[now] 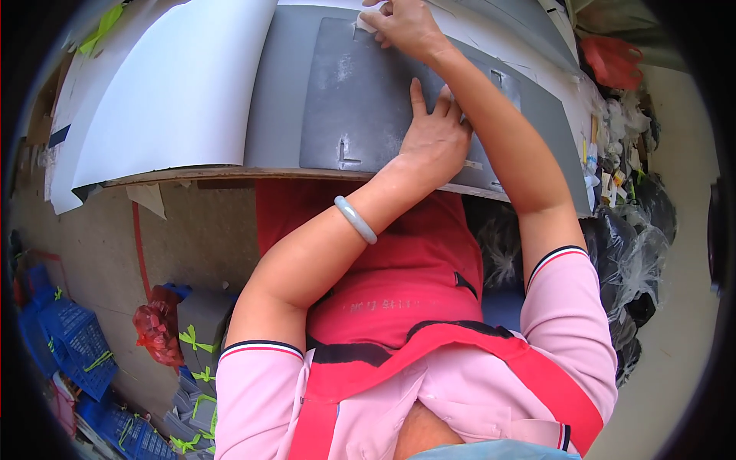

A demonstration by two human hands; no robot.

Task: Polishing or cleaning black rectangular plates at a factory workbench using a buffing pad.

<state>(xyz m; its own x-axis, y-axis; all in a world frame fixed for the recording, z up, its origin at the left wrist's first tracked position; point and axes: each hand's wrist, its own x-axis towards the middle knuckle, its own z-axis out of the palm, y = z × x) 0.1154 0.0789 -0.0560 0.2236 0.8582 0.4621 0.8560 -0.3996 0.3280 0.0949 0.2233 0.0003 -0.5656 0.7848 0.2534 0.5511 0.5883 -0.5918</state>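
One dark panel (349,96) bears the splayed left hand (437,140) (right hand (408,29) pinches a white piece (366,24)).

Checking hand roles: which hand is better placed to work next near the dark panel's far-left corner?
Likely the right hand: it is closer, pinching a white piece. The left hand rests farther from that corner, spread on the panel.
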